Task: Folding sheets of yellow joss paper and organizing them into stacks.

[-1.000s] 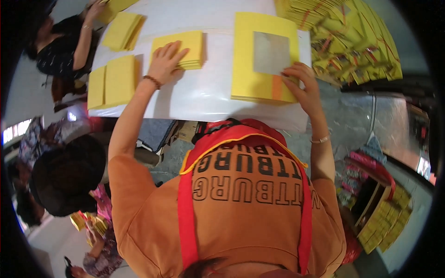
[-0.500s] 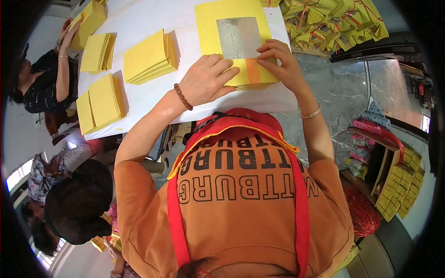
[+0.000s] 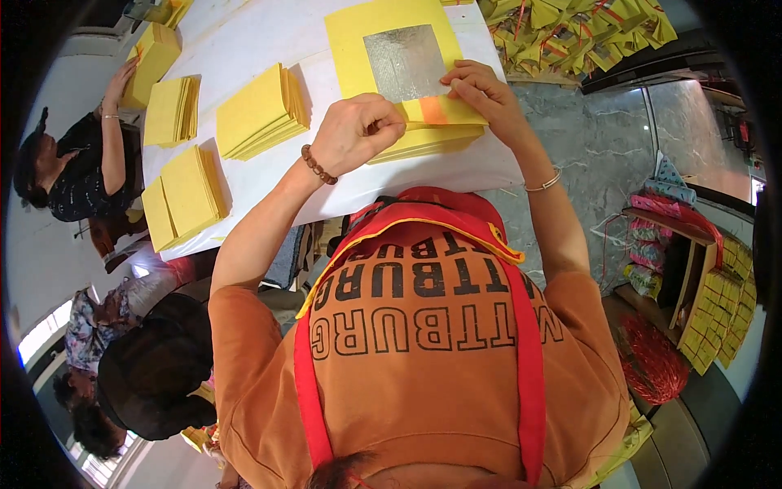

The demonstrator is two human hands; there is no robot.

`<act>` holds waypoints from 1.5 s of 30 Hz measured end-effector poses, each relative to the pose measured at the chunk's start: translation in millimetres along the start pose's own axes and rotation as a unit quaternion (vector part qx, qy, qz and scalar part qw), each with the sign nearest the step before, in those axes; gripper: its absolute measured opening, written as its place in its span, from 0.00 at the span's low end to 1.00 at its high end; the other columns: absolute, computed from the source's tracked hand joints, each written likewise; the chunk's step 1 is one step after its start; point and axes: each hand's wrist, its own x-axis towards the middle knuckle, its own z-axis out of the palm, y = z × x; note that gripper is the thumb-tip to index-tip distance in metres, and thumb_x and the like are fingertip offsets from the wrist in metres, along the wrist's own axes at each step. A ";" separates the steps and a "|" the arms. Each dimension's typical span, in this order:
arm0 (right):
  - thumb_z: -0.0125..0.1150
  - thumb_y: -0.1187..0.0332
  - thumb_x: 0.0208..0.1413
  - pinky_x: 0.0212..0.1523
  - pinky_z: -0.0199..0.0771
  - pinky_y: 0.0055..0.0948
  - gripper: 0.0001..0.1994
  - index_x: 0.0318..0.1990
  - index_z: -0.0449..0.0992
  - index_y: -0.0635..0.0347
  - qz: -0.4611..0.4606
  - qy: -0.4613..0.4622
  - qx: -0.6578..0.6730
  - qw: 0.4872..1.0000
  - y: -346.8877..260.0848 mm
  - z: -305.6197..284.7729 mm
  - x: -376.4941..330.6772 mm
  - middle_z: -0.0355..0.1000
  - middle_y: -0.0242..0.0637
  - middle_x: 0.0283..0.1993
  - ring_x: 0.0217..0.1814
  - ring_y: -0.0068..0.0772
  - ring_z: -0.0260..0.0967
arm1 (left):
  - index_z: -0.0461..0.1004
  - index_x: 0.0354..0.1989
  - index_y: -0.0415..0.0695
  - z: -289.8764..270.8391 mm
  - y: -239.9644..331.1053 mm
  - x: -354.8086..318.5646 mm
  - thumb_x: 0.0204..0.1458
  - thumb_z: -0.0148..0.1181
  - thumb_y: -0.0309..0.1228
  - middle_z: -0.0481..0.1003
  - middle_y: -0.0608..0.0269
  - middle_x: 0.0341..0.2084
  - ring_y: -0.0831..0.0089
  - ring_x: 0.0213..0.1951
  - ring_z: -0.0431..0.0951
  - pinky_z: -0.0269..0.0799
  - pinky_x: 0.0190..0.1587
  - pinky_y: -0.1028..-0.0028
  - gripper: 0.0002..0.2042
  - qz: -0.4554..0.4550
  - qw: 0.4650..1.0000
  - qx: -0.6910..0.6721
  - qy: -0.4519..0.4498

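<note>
A yellow paper sheet (image 3: pixel 346 49) with a silver foil rectangle (image 3: pixel 403 61) lies before me on the white-covered table. Its near edge is turned up in a strip with an orange patch (image 3: pixel 433 111), standing a little off the stack of yellow paper (image 3: pixel 436 144) beneath. At the strip's left end, my left hand (image 3: pixel 362 129) is closed, thumb and forefinger pinching the paper's edge. My right hand (image 3: pixel 485 96) pinches the strip's right end, thumb beneath and fingers bent over it.
Several folded yellow paper stacks, including one nearby (image 3: pixel 265 114), stand left on the table (image 3: pixel 326 77). A co-worker (image 3: pixel 90 163) touches a yellow stack at the far left. Yellow bundles with red ties (image 3: pixel 578 37) lie heaped far right; red stringy material (image 3: pixel 652 359) sits lower right.
The sheet's near strip has risen off the stack, showing more of the layers below. My left fingers have curled from extended into a pinch. The view has shifted slightly.
</note>
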 end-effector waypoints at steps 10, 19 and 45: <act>0.41 0.59 0.62 0.64 0.49 0.33 0.18 0.36 0.76 0.61 -0.056 -0.029 0.057 0.996 0.2 -5.7 0.4 0.70 0.32 0.50 0.65 0.37 0.52 | 0.77 0.26 0.39 -6.7 4.7 7.8 0.43 0.55 0.31 0.72 0.65 0.14 0.82 0.19 0.67 0.64 0.24 0.78 0.09 -0.169 0.979 -0.109 -0.038; 0.61 0.68 0.52 0.59 0.57 0.29 0.13 0.45 0.75 0.59 0.072 0.044 0.047 0.995 -8.5 5.6 -5.4 0.66 0.35 0.51 0.60 0.30 0.55 | 0.77 0.36 0.39 -22.3 -10.3 11.3 0.47 0.60 0.33 0.76 0.69 0.25 0.83 0.28 0.71 0.67 0.32 0.81 0.11 -0.181 0.953 -0.244 -0.008; 0.63 0.68 0.47 0.47 0.61 0.31 0.09 0.38 0.76 0.55 -0.106 -0.100 -0.246 0.958 -42.8 -12.4 -12.5 0.74 0.32 0.43 0.49 0.34 0.68 | 0.74 0.42 0.42 -8.0 -6.5 -40.0 0.47 0.53 0.23 0.75 0.57 0.35 0.61 0.39 0.73 0.70 0.38 0.68 0.12 0.087 0.988 0.063 0.115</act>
